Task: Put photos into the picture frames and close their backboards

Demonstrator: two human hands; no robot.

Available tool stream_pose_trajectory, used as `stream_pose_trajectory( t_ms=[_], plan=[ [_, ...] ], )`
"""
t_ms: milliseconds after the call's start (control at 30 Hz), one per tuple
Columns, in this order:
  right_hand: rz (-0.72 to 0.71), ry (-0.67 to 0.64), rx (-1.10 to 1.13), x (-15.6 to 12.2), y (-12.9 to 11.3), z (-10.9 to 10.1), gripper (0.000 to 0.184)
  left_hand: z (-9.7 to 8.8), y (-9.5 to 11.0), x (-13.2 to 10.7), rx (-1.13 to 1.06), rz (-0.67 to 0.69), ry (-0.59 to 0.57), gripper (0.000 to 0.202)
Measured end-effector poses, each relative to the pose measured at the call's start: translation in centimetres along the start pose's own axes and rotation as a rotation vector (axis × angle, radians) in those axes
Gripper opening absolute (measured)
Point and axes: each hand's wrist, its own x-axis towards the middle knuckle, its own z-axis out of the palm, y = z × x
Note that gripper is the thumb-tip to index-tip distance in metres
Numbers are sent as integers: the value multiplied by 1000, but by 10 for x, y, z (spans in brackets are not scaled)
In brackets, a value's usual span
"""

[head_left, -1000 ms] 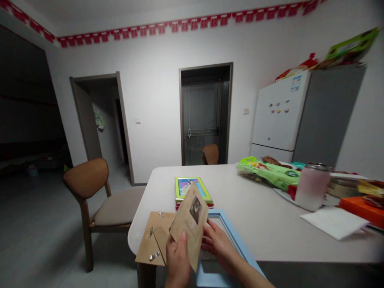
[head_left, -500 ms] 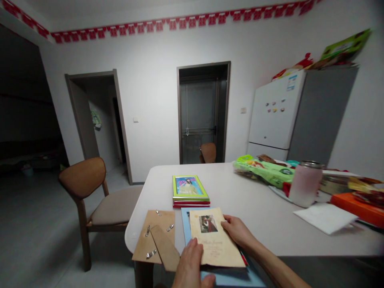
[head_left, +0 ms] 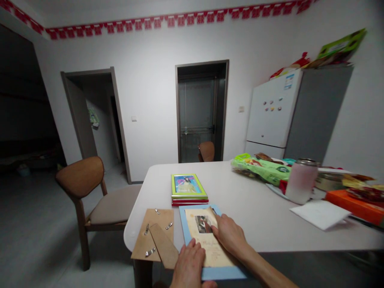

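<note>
Head view: lower centre, our left hand (head_left: 189, 262) rests unclenched at the left edge of a cream, photo-printed sheet (head_left: 211, 249) lying on a blue frame (head_left: 223, 273); our right hand (head_left: 230, 235) bends over its upper-right edge, pinching or pressing, we can't tell. Farther, white desk (head_left: 220, 180) spreads between stacked frames (head_left: 188, 189) and green bag (head_left: 267, 169) to its far edge.

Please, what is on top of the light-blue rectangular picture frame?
On the frame lies a cream printed paper sheet, partly covered by the left hand and right hand. What these cover cannot be seen.
</note>
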Motion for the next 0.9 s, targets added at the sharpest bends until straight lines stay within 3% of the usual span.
stream_pose_trajectory(
  t_ms=[133,300,400,533,633,767,900],
  plan=[
    [-64,51,37,8,-7,3,43,-1,-2,-1,-5,67,-32,58],
    [-333,-9,124,16,-30,4,31,2,-7,1,30,104,-44,40],
    [-445,-72,151,14,-38,2,27,3,-7,0,25,117,-33,40],
    [-388,-60,213,10,-49,-5,31,-11,-11,-13,-12,133,18,46],
    [-381,-55,291,-2,-74,-12,36,-33,-32,-35,48,14,128,59],
    [-492,-120,351,-27,-121,-7,39,-57,-80,-59,264,-372,258,61],
    [-440,-138,373,-38,-152,9,48,-63,-109,-61,371,-468,298,53]
  ],
)
